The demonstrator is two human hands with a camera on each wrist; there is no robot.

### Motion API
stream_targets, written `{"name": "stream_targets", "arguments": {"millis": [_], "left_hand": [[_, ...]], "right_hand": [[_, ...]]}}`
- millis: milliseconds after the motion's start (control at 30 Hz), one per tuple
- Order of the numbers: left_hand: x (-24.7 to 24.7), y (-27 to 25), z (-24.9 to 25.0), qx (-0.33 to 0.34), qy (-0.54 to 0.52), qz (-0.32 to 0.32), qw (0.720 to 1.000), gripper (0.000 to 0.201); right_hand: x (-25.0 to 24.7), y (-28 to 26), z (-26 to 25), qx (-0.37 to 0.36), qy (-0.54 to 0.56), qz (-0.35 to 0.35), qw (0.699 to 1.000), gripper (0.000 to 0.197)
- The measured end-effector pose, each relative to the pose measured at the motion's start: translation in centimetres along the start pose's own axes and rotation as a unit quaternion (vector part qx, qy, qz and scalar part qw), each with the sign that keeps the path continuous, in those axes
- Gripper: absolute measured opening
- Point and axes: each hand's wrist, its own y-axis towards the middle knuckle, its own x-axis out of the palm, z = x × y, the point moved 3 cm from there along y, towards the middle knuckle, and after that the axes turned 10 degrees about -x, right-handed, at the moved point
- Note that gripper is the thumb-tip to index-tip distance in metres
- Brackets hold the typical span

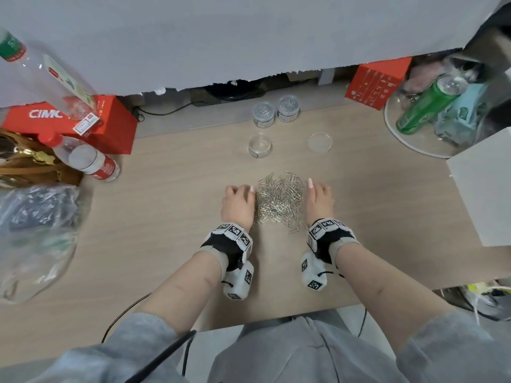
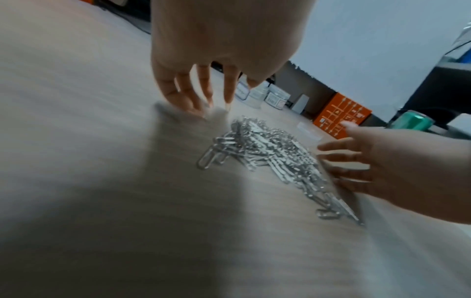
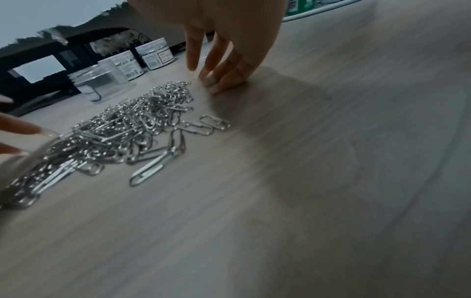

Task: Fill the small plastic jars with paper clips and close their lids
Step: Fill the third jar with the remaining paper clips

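- Both our hands flank the paper clips (image 1: 279, 201) heaped on the desk (image 1: 171, 217): left hand (image 1: 237, 205) and right hand (image 1: 319, 201), fingers loose, holding nothing.
- One empty jar (image 1: 260, 146) stands beyond the heap, its lid (image 1: 319, 142) beside it.

A pale wood-grain counter (image 1: 171, 217) fills the scene, soft shadows falling across it. At the far edge hangs a grey sheet (image 1: 249, 37) with a ragged lower hem, dark space beneath. Red boxes (image 1: 110, 125) flank far left and right.
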Motion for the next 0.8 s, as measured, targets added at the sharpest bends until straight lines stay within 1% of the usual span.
{"name": "stream_targets", "arguments": {"millis": [67, 167, 267, 333, 400, 533, 567, 600, 633, 667, 700, 733, 800], "left_hand": [[0.4, -0.3, 0.4, -0.020, -0.013, -0.027, 0.999, 0.033], [1.3, -0.5, 1.2, -0.038, -0.052, -0.070, 0.995, 0.033], [1.8, -0.8, 2.3, -0.046, -0.084, -0.107, 0.990, 0.036], [1.9, -0.6, 2.8, -0.046, -0.101, -0.122, 0.986, 0.038], [1.8, -0.2, 2.6, -0.038, -0.105, -0.118, 0.987, 0.036], [0.4, 0.8, 1.4, 0.002, -0.118, -0.074, 0.990, 0.030], [-0.1, 0.9, 1.0, 0.012, -0.106, -0.062, 0.992, 0.030], [-0.4, 1.0, 0.6, 0.029, -0.083, -0.048, 0.995, 0.030], [-0.7, 0.9, 0.1, 0.053, -0.046, -0.037, 0.997, 0.032], [-0.9, 0.8, -0.3, 0.082, -0.002, -0.031, 0.996, 0.038], [-0.9, 0.7, -0.7, 0.110, 0.040, -0.039, 0.992, 0.048], [-0.7, 0.5, -1.0, 0.134, 0.074, -0.059, 0.986, 0.062], [0.2, 0.0, -1.8, 0.164, 0.136, -0.112, 0.971, 0.092]], "right_hand": [[0.3, 0.0, -0.2, 0.005, 0.025, 0.000, 1.000, 0.037], [1.5, 0.1, -1.1, -0.004, 0.035, -0.052, 0.998, 0.038], [2.5, 0.4, -2.2, -0.026, 0.086, -0.063, 0.994, 0.055], [2.6, 0.4, -2.7, -0.041, 0.080, -0.079, 0.993, 0.041], [2.3, 0.6, -2.3, -0.051, 0.065, -0.066, 0.994, 0.035], [0.4, 1.0, -0.8, -0.036, 0.057, -0.006, 0.998, 0.030], [-0.2, 0.8, -0.5, -0.034, 0.052, 0.001, 0.998, 0.028], [-0.4, 0.9, -0.1, -0.049, 0.048, 0.006, 0.998, 0.027], [-0.8, 0.6, 0.0, -0.060, 0.031, -0.002, 0.998, 0.028], [-0.7, 0.4, 0.4, -0.077, 0.007, -0.014, 0.997, 0.033], [-0.7, 0.0, 0.5, -0.083, -0.021, -0.034, 0.996, 0.041], [-0.5, -0.3, 0.8, -0.092, -0.043, -0.054, 0.993, 0.051], [0.1, -1.2, 1.1, -0.111, -0.074, -0.118, 0.984, 0.077]]}}
